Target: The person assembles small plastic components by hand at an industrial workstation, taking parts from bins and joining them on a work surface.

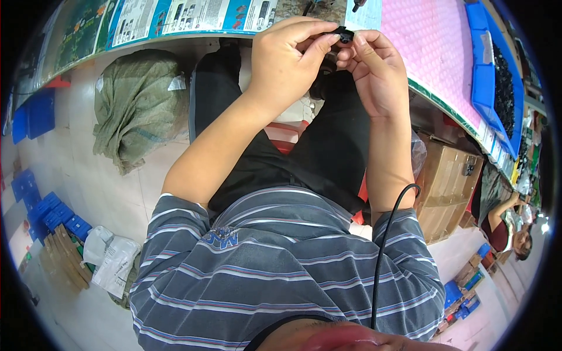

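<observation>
Close together at the near edge of the workbench (228,29), my two hands meet around a small black plastic part (345,36). My left hand (290,55) pinches it between thumb and forefinger from the left. From the other side, the thumb and fingers of my right hand (377,67) close on the same part. Its exact kind is too small to make out. Just beyond the hands, a dark slender tool tip (358,4) shows at the top of the view.
A pink padded mat (436,52) covers the bench to the right. Past it stands a blue bin (481,70) of small black parts (503,88). A green woven sack (140,99) lies left on the floor; a cardboard box (448,190) stands right. Another person (506,231) sits far right.
</observation>
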Available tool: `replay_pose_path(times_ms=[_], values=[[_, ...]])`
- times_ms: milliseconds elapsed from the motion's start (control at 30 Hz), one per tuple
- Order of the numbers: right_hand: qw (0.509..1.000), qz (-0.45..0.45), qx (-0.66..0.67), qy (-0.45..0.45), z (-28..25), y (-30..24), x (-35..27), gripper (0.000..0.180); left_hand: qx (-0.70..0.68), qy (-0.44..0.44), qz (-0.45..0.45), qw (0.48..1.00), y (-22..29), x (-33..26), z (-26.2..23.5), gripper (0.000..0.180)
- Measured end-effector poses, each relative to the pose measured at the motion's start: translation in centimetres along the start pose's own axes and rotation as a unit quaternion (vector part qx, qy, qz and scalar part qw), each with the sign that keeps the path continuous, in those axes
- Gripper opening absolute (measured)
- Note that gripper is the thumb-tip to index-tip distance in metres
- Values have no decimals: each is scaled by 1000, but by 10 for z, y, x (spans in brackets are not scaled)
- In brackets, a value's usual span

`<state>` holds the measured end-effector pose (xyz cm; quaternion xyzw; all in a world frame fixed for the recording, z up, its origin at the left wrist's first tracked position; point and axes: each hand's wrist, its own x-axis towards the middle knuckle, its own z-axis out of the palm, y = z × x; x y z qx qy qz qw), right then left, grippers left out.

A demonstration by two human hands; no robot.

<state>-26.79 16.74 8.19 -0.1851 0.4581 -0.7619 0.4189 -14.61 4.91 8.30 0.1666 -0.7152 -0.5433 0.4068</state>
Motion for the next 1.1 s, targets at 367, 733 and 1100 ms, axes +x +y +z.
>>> replay_pose_path(times_ms=[367, 733, 1100], values=[[1000, -4, 3, -13, -4, -11, 25, 12, 26, 28, 114, 993, -19, 29, 14, 15], [973, -78, 152, -153, -26, 19, 57, 11, 19, 53, -66, 996, 17, 25, 23, 12], [999, -22, -8, 36, 7, -16, 28, 8, 15, 76, -63, 995, 15, 24, 24, 13]])
